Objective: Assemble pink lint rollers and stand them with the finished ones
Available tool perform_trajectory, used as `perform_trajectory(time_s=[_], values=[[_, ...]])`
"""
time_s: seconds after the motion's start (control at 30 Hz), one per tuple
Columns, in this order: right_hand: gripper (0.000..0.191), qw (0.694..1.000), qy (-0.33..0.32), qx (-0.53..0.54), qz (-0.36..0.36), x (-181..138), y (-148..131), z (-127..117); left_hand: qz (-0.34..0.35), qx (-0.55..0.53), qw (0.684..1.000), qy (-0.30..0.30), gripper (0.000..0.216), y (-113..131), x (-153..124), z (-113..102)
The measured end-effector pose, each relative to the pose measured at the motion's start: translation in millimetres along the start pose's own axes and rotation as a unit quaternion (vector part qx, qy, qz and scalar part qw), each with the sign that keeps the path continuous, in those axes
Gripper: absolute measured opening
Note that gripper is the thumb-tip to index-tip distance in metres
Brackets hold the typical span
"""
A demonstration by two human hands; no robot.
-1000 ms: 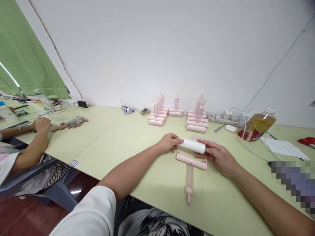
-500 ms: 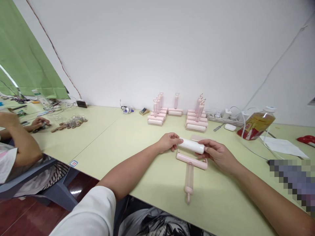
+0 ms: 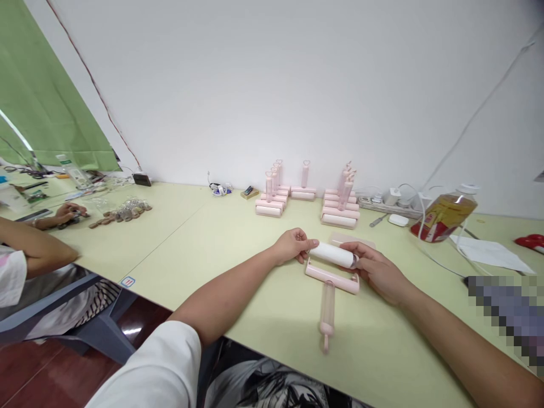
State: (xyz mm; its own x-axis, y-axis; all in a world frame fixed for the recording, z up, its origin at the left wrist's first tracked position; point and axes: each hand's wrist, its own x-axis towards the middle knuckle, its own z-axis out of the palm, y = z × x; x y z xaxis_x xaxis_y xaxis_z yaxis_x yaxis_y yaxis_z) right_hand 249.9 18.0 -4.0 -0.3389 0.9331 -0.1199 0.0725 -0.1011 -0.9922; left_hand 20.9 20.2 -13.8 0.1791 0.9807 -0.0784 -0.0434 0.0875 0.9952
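Between my two hands I hold a white lint roller refill (image 3: 334, 254), raised a little over the table. My left hand (image 3: 294, 246) pinches its left end with thumb and fingers. At the other end, my right hand (image 3: 374, 267) is closed round the roll, its fingers partly behind it. Just below, a pink lint roller handle (image 3: 331, 277) lies on the table, its clear grip and pink loop pointing towards me. Behind the roll rests a flat pale pink cover (image 3: 352, 240), partly hidden by my right hand.
Assembled pink lint rollers (image 3: 340, 218) stand in groups by the wall. On the right are a power strip (image 3: 389, 208), a screwdriver (image 3: 378, 220), a tilted bottle (image 3: 444, 215) and white paper (image 3: 492, 253). A co-worker's arm (image 3: 38, 241) is at the left, near small bagged items (image 3: 125, 213).
The roll's right end has shifted slightly right and my right fingers have moved round its end. My left hand keeps its pinch. The co-worker's raised arm has come down.
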Motion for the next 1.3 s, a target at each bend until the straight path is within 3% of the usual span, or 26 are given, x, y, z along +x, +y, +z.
perform_trajectory(time_s=[0.17, 0.4, 0.6, 0.93, 1.13, 1.3], values=[[0.043, 0.998, 0.004, -0.064, -0.023, 0.4, 4.3, 0.0, -0.012, -0.006, 1.0, 0.007, 0.051, -0.7, -0.7, -1.7], [0.046, 0.986, 0.029, -0.159, -0.042, -3.3, 1.0, 5.2, 0.01, 0.033, 0.999, 0.009, 0.043, -4.1, 0.2, -1.7], [0.035, 0.984, 0.047, -0.164, -0.047, -0.4, 4.3, 6.7, 0.02, 0.041, 0.999, 0.006, 0.031, -6.5, 2.2, -2.7], [0.039, 0.984, 0.054, -0.163, -0.045, -0.1, 5.8, 8.7, 0.01, 0.077, 0.997, 0.016, 0.024, -13.9, 6.3, -5.0], [0.038, 0.977, 0.077, -0.194, -0.042, 2.6, 12.5, 7.9, -0.001, 0.077, 0.997, 0.015, 0.005, -8.6, 4.3, -1.3], [0.033, 0.964, 0.101, -0.237, -0.07, 2.1, 13.4, 4.8, 0.014, 0.073, 0.997, 0.018, 0.027, -4.9, 1.2, 0.8]])
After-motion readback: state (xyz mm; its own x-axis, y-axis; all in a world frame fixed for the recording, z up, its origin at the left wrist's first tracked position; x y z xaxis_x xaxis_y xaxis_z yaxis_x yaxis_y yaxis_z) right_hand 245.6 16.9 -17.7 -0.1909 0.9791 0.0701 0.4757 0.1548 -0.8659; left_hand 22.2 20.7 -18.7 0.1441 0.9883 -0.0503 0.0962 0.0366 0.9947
